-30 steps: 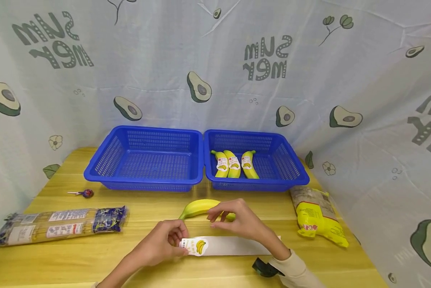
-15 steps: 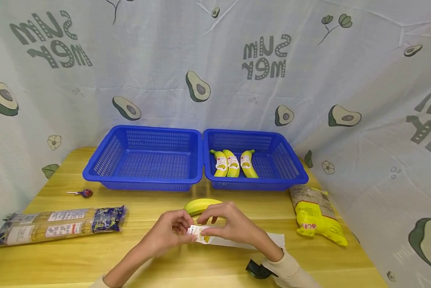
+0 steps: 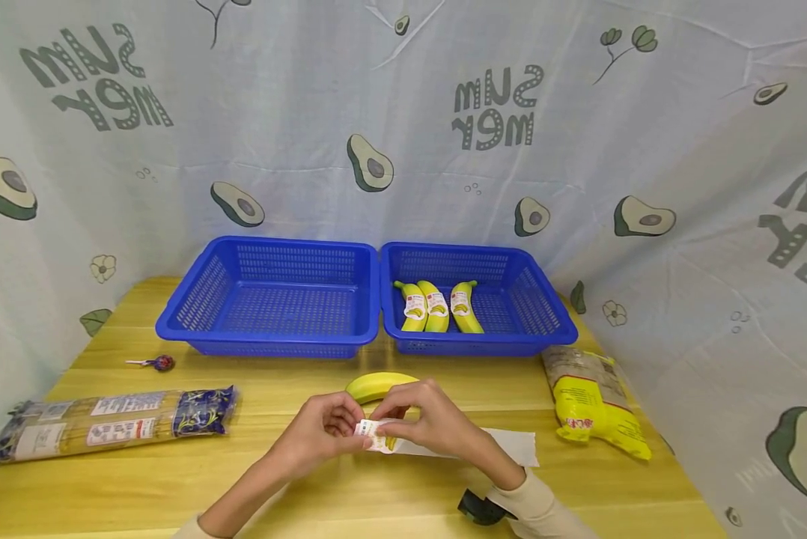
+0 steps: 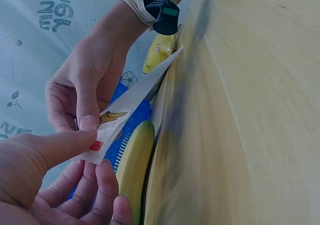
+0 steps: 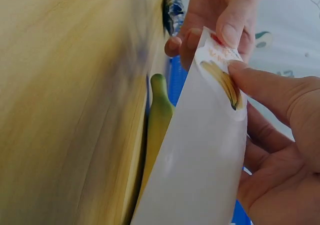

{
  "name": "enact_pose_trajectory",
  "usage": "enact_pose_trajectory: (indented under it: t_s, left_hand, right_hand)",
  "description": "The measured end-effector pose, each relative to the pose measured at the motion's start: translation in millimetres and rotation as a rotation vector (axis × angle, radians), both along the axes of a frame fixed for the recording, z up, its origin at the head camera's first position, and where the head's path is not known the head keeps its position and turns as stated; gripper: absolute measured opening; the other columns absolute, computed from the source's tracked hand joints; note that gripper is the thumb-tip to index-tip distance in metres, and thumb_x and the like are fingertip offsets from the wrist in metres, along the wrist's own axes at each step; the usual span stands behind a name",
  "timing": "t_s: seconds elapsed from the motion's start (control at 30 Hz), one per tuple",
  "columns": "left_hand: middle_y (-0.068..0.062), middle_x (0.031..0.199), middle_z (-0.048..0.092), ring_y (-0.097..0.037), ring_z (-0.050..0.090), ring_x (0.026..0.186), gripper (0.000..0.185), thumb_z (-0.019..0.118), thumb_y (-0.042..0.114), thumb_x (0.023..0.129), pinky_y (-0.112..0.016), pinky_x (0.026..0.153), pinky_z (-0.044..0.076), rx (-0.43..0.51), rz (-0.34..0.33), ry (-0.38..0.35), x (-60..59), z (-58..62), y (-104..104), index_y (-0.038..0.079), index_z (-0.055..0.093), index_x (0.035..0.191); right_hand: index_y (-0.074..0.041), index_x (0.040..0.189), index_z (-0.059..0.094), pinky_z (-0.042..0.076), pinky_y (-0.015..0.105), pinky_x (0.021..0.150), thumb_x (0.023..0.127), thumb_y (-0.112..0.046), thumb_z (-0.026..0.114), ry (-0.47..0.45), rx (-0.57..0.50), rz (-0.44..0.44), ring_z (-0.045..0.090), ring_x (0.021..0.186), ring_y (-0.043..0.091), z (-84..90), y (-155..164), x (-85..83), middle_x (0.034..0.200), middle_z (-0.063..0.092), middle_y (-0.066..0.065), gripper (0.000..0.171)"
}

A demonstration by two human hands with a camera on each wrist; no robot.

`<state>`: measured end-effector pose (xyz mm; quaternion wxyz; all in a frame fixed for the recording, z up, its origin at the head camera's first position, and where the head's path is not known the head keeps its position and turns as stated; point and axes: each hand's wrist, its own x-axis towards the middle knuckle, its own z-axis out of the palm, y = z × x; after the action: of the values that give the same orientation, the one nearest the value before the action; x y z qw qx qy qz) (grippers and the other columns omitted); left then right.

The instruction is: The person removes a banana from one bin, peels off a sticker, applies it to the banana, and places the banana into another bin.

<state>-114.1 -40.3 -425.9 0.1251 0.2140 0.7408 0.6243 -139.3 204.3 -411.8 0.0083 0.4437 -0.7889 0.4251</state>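
Observation:
Both hands meet over the table's front middle, at the end of a white backing strip [image 3: 504,447] that carries a banana sticker [image 3: 376,436]. My left hand [image 3: 329,430] pinches that end at the sticker's red-printed corner [image 4: 95,146]. My right hand [image 3: 430,427] pinches the sticker [image 5: 222,75], thumb on the printed bananas. The strip's [image 5: 200,175] far end trails to the right on the table. A bare yellow banana [image 3: 376,384] lies just behind the hands, and its side [image 4: 132,170] shows close under the strip.
Two blue baskets stand at the back: the left basket [image 3: 262,340] holds nothing, the right basket [image 3: 484,346] holds three stickered bananas [image 3: 437,307]. A noodle pack [image 3: 114,421] and a lollipop [image 3: 157,363] lie at left, a yellow bag [image 3: 595,404] at right.
My right hand came down from over the banana onto the sticker. The sticker end of the strip rose off the table between both hands. Little has changed in the last half second.

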Motion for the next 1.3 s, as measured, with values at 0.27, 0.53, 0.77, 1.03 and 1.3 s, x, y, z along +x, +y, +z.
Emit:
enact_pose_trajectory:
  t_s: [0.27, 0.53, 0.77, 1.03, 1.3]
  left_hand:
    - [-0.006, 0.096, 0.07, -0.018, 0.068, 0.086, 0.024, 0.079, 0.01, 0.099, -0.024, 0.075, 0.058, 0.053, -0.083, -0.093, -3.3, -1.8, -6.6, -0.006, 0.069, 0.112]
    - [-0.003, 0.091, 0.073, -0.014, 0.067, 0.08, 0.027, 0.068, 0.015, 0.108, -0.028, 0.077, 0.061, 0.111, -0.074, -0.198, -5.3, -3.5, -9.8, -0.01, 0.071, 0.118]
    - [-0.001, 0.089, 0.072, -0.011, 0.065, 0.078, 0.025, 0.068, 0.009, 0.106, -0.025, 0.077, 0.06, 0.163, -0.063, -0.259, -4.6, -5.2, -7.2, -0.014, 0.069, 0.116]
    - [0.0, 0.089, 0.072, -0.011, 0.064, 0.078, 0.025, 0.071, 0.008, 0.104, -0.025, 0.077, 0.059, 0.179, -0.033, -0.285, -3.2, -7.9, -5.4, -0.014, 0.067, 0.115]
    - [-0.007, 0.089, 0.074, -0.015, 0.068, 0.079, 0.018, 0.073, 0.002, 0.099, -0.023, 0.072, 0.057, 0.093, 0.005, -0.132, -0.4, -12.4, -1.3, -0.012, 0.067, 0.11]
  right_hand:
    - [-0.004, 0.102, 0.084, 0.065, 0.026, 0.075, 0.094, -0.002, 0.083, -0.069, 0.018, -0.041, 0.07, 0.085, 0.001, 2.5, 2.7, 1.6, 0.096, 0.082, 0.004, 0.009]
    - [-0.003, 0.1, 0.084, 0.066, 0.027, 0.071, 0.09, 0.004, 0.084, -0.056, -0.007, -0.032, 0.072, 0.081, 0.002, 0.8, 3.2, 0.7, 0.094, 0.082, -0.001, 0.012]
    - [-0.002, 0.1, 0.084, 0.066, 0.024, 0.07, 0.091, 0.005, 0.083, -0.054, 0.001, 0.001, 0.074, 0.082, 0.002, 1.2, 4.0, 0.6, 0.094, 0.083, 0.003, 0.011]
    - [-0.002, 0.095, 0.083, 0.067, 0.026, 0.07, 0.092, 0.006, 0.081, -0.075, -0.001, 0.048, 0.077, 0.084, 0.007, 4.1, 4.8, 0.1, 0.093, 0.083, 0.006, 0.009]
    - [-0.005, 0.094, 0.081, 0.065, 0.027, 0.082, 0.096, -0.005, 0.081, -0.04, 0.07, 0.101, 0.078, 0.103, 0.018, 7.6, 7.2, -1.1, 0.109, 0.081, 0.01, 0.002]
